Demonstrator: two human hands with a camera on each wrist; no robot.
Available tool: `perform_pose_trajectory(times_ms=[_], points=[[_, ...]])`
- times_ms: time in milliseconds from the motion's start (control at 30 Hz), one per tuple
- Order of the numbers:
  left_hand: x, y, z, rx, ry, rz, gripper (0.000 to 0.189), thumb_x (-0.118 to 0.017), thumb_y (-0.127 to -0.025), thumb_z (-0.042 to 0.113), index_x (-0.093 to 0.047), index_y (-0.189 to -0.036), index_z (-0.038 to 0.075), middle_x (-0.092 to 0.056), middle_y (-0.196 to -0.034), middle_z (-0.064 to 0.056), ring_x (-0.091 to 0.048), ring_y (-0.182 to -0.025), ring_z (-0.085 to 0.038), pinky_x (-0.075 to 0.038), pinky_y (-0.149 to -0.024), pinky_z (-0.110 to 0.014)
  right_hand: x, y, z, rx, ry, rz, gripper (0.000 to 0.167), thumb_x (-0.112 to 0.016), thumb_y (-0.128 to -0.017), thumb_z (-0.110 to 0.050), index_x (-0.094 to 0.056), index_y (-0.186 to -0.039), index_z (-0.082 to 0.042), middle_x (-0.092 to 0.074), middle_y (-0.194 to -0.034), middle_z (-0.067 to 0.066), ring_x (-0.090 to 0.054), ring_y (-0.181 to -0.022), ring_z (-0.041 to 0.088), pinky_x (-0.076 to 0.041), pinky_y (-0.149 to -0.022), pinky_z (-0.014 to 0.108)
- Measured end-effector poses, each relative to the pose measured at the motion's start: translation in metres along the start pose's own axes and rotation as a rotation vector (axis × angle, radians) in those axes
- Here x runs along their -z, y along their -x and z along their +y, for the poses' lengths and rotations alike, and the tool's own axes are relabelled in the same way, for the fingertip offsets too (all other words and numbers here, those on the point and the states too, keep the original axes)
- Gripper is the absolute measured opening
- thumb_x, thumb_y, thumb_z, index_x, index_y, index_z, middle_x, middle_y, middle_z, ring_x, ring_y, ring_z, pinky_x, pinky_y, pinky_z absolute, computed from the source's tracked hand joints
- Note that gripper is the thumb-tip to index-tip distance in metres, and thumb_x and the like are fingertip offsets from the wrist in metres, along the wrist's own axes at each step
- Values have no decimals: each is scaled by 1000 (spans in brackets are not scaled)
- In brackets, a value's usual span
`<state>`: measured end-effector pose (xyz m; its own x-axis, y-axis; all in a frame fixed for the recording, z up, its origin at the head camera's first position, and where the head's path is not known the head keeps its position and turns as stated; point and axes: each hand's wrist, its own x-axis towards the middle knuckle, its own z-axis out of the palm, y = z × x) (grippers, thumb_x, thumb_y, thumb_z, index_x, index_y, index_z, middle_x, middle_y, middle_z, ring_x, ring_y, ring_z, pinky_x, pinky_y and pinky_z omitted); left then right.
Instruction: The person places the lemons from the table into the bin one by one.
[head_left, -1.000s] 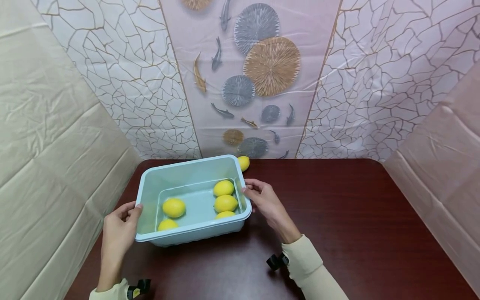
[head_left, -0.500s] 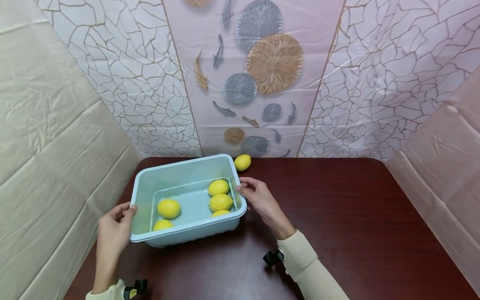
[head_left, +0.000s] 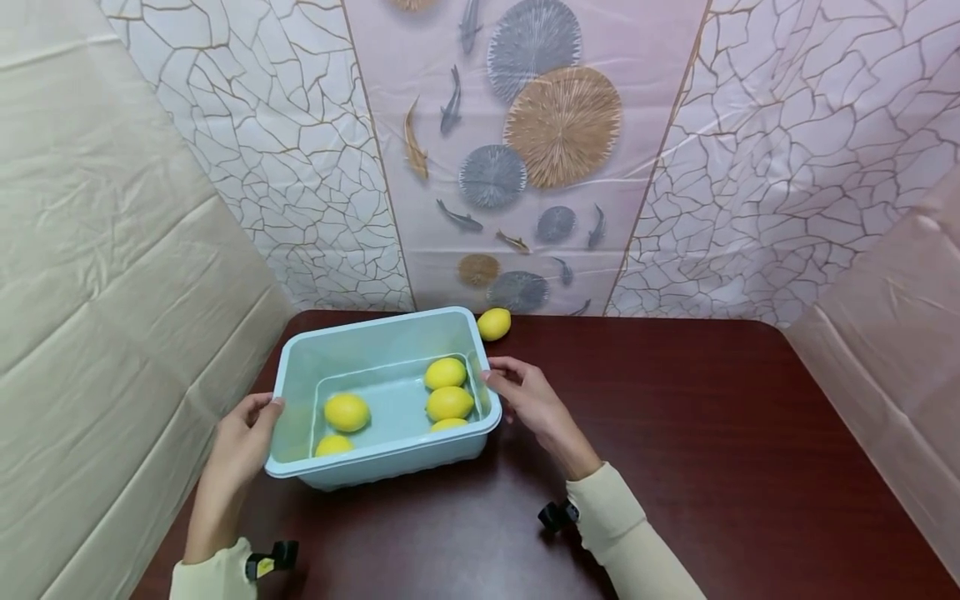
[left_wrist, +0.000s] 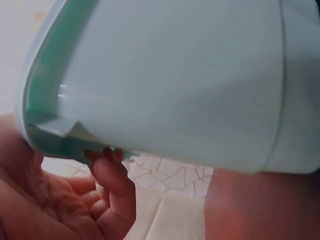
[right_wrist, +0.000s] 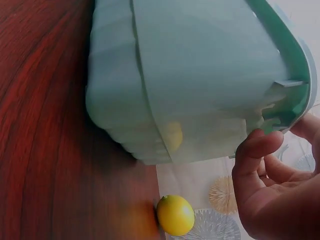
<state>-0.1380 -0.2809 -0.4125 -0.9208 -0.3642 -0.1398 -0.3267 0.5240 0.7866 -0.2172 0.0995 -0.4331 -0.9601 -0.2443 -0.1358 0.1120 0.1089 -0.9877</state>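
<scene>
A light blue plastic tub (head_left: 390, 463) sits at the left of the table, turned slightly at an angle. Inside it, two lemons (head_left: 347, 412) lie toward the left and three lemons (head_left: 450, 403) line the right end. My left hand (head_left: 238, 442) grips the left end of the rim, thumb on top and fingers curled beneath. At the opposite end my right hand (head_left: 538, 410) holds the rim the same way; the right wrist view shows its fingers (right_wrist: 257, 145) hooked under the lip. One more lemon (head_left: 493, 324) lies outside, just behind the tub's far right corner.
The dark red-brown table (head_left: 675, 450) extends to the right of the tub. A patterned cloth wall (head_left: 562, 250) stands along its far edge, and plain beige cloth (head_left: 135, 275) closes in the left side.
The tub has shifted a little left over the table with both hands on it, so the outside lemon, partly covered before, now shows fully. The head view has swung slightly left.
</scene>
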Motion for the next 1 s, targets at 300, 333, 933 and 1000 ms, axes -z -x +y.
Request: perform_pose_trajectory(times_ms=[300, 333, 933, 1000], points=[[2, -11, -3, 12, 141, -83, 56, -39, -113, 44, -45, -143, -3, -60, -105, -10, -60, -77, -10, -52, -65, -27, 15, 6, -4, 86, 199, -9, 41, -66, -106, -29, -64, -137, -3, -66, -117, 20, -55, -71, 24, -53, -58, 42], [2, -12, -3, 9, 153, -94, 56, -39, -113, 45, -45, -142, -3, -61, -103, -9, -61, -76, -10, -52, -64, -28, 17, 6, -5, 107, 218, 3, 38, -65, -107, -27, -65, -136, -3, -66, -116, 22, -57, -73, 24, -54, -59, 44], [-2, -12, -11, 44, 280, -116, 49, -42, -113, 39, -46, -141, -1, -59, -99, -1, -62, -77, -10, -53, -65, -28, 30, -67, -2, 237, 571, 132, 53, -72, -102, -23, -53, -146, 1, -54, -143, 25, -52, -133, 41, -42, -111, 55], [-1, -13, -11, 36, 280, -114, 49, -42, -113, 39, -46, -141, -1, -60, -96, 0, -62, -76, -9, -53, -65, -27, 32, -79, 1, 225, 584, 132, 55, -73, -101, -23, -53, -147, 1, -53, -145, 26, -51, -133, 42, -43, -110, 55]])
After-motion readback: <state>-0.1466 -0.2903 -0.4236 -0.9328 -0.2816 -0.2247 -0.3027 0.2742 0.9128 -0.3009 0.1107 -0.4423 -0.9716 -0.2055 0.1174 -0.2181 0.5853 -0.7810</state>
